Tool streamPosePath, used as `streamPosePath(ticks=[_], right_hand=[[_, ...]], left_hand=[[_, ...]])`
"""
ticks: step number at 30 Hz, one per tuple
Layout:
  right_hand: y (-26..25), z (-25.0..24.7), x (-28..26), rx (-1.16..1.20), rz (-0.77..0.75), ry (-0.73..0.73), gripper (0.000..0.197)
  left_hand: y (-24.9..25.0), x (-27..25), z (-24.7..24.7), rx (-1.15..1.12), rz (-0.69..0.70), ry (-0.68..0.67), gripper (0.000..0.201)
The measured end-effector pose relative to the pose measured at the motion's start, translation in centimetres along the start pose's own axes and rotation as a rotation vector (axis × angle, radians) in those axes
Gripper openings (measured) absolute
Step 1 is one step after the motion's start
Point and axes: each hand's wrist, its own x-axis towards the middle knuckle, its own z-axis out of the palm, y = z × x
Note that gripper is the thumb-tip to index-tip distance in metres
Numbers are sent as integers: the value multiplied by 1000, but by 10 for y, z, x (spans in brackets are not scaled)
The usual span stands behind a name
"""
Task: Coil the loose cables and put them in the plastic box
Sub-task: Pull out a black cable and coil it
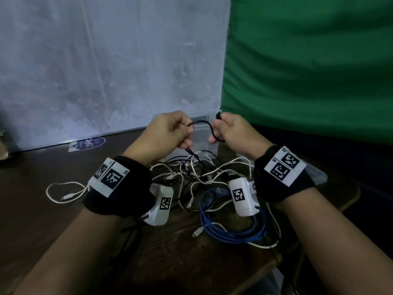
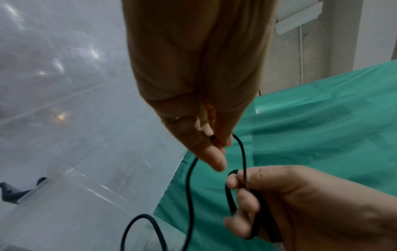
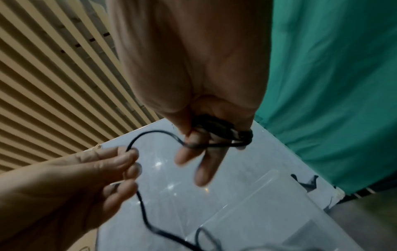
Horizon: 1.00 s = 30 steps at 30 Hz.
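Note:
Both hands are raised over a tangle of cables on the table. My left hand (image 1: 185, 133) pinches a thin black cable (image 1: 205, 124) between thumb and fingers. My right hand (image 1: 215, 129) grips the same cable with a few small loops wound round its fingers (image 3: 217, 134). A short arc of the cable spans the gap between the hands (image 2: 242, 152), and its tail drops into the pile. The clear plastic box (image 1: 202, 139) stands just behind the hands. Loose white cables (image 1: 202, 173) and a blue cable (image 1: 231, 228) lie below.
A white cable loop (image 1: 63, 194) trails left on the dark wooden table (image 1: 42, 220). A grey-white board (image 1: 106, 71) stands behind and a green cloth (image 1: 308, 71) hangs at the right. The table's right edge (image 1: 350, 194) is close to my right wrist.

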Motion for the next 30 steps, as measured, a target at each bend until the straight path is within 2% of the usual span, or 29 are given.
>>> streamPosePath(ticks=[6, 9, 15, 18, 21, 22, 24, 27, 30], right_hand=[[-5, 8, -10, 249, 27, -148, 39], [-14, 13, -15, 393, -23, -166, 39], [-32, 16, 3, 881, 18, 61, 36], [-36, 20, 15, 1172, 41, 69, 37], [-33, 28, 30, 1304, 25, 142, 35], [-31, 31, 34, 1278, 24, 194, 33], [-23, 34, 40, 1018, 33, 319, 28], [-8, 40, 38, 436, 4, 324, 26], [-2, 49, 35, 175, -49, 200, 24]], left_hand=[[-1, 7, -3, 37, 194, 350, 26], [-4, 7, -3, 69, 177, 374, 25], [-19, 0, 5, 115, -119, 32, 25], [-26, -2, 7, 91, -223, -108, 21], [-31, -5, 6, 66, -292, -275, 20], [-32, -6, 5, 78, -302, -335, 20], [-32, -8, 2, 63, -297, -373, 20], [-24, -2, -11, 21, -231, -231, 18], [-18, 9, -23, 168, -82, -35, 19]])
